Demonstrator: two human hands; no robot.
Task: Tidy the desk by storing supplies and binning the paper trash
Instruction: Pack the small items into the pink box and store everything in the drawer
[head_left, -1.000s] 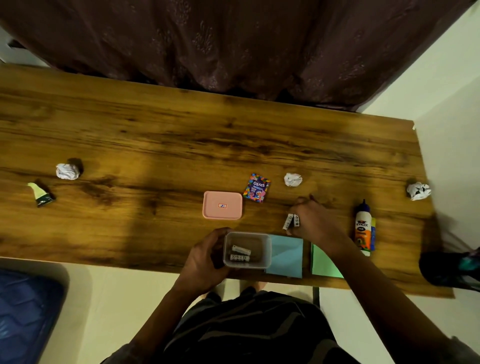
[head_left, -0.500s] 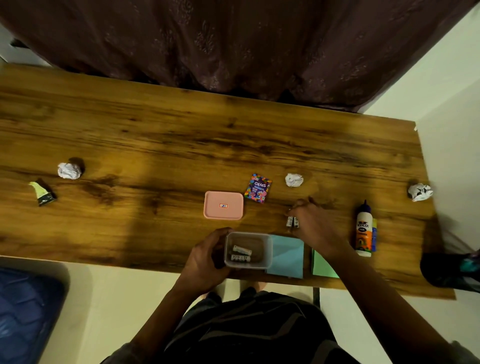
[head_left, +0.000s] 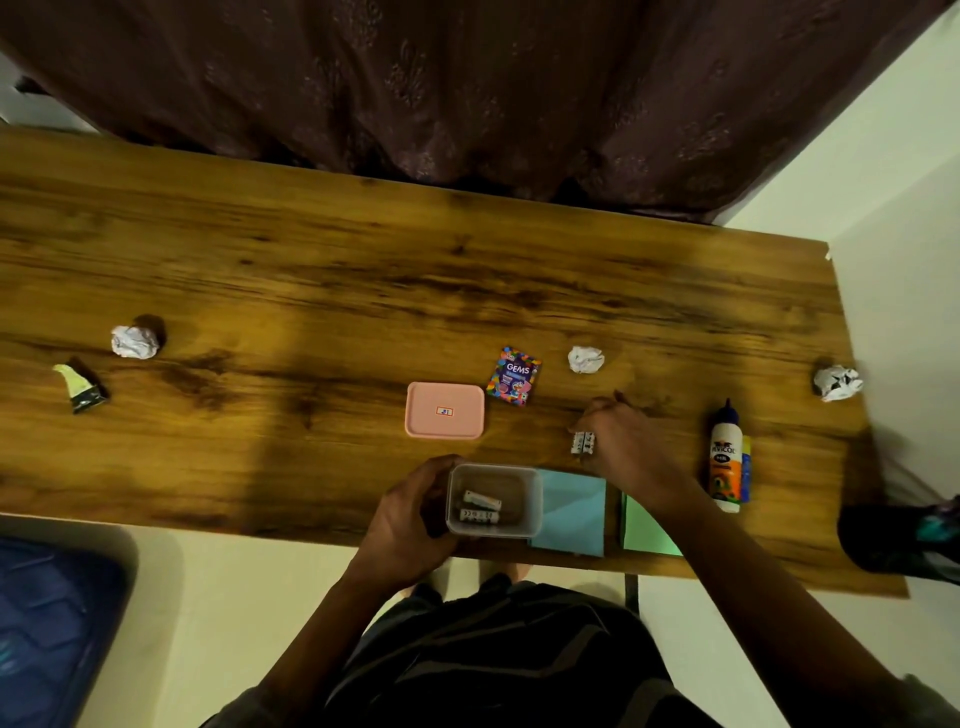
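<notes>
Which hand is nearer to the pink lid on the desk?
Left. The left hand grips the clear box just below the pink lid; the right hand pinches two batteries further right.

The two small batteries (head_left: 582, 443) under the right hand (head_left: 621, 441) have turned from a slanted lie a second ago to nearly upright, drawn closer to the fingers (head_left: 589, 415); the hand barely shifted.
</notes>
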